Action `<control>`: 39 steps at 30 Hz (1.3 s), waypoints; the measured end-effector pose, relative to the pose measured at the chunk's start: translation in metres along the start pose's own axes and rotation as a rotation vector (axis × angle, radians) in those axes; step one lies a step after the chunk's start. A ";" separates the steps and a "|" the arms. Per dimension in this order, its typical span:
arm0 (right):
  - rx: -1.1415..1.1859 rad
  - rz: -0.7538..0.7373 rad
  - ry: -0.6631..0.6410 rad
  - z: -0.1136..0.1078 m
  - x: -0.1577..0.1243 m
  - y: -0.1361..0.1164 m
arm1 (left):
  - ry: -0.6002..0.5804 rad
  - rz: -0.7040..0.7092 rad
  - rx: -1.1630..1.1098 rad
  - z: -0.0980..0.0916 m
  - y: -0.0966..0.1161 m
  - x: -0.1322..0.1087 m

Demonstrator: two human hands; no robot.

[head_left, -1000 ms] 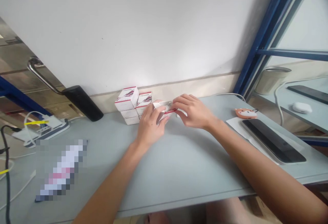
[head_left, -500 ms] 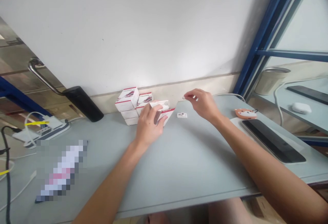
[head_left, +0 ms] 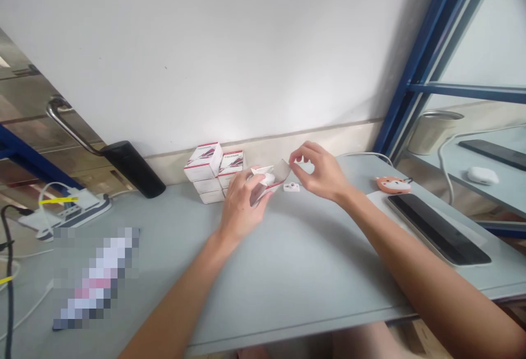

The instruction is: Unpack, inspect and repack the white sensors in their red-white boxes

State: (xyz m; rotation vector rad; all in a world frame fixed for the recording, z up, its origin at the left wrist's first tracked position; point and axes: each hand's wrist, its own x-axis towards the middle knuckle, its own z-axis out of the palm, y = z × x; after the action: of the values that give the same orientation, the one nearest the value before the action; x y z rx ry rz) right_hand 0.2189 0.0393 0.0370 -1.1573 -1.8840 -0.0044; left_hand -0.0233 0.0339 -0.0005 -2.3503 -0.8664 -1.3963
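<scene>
My left hand (head_left: 244, 200) is closed around a small white and red carton (head_left: 269, 189), tilted with its top open. Something white and rounded (head_left: 268, 178) shows inside the carton, its kind unclear. My right hand (head_left: 314, 171) pinches the raised end flap (head_left: 282, 169) of that carton between thumb and fingertips. Just below these fingertips, a small white part with a round hole (head_left: 291, 187) lies on the table. Beside my left hand, several similar cartons (head_left: 204, 163) are stacked against the wall.
A black cylinder (head_left: 133, 168) leans at the left, behind a power strip (head_left: 76, 215) with cables. A pixelated item (head_left: 96, 279) lies front left. On the right are a phone (head_left: 438, 227) and an orange animal-faced case (head_left: 393, 184). A mirror (head_left: 476, 90) stands beyond them.
My right hand has moved slightly left and down to the carton's flap; the small white thing at its fingertips is no longer visible. My left hand has tipped the carton, opening toward the right.
</scene>
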 end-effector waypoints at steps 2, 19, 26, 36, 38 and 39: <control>0.016 -0.015 -0.039 0.004 0.000 -0.012 | 0.001 0.037 0.036 0.001 0.002 0.001; 0.517 0.417 -0.111 0.040 -0.006 -0.013 | -0.056 0.252 0.053 0.004 0.016 0.001; 0.389 0.266 0.038 0.019 0.005 0.001 | -0.041 0.076 0.021 0.013 0.016 0.003; 0.702 0.270 0.490 -0.021 0.023 0.013 | -0.039 0.156 0.100 0.005 0.019 0.010; 0.803 0.434 0.674 -0.031 0.027 0.034 | -0.052 0.190 0.109 0.007 0.018 0.019; 0.840 0.544 0.752 -0.036 0.028 0.045 | -0.058 0.213 0.112 0.010 0.017 0.026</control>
State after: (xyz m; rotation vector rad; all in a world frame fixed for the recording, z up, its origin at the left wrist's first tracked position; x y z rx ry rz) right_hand 0.2709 0.0697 0.0588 -0.8445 -0.7266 0.5279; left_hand 0.0039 0.0351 0.0183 -2.3295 -0.6671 -1.1699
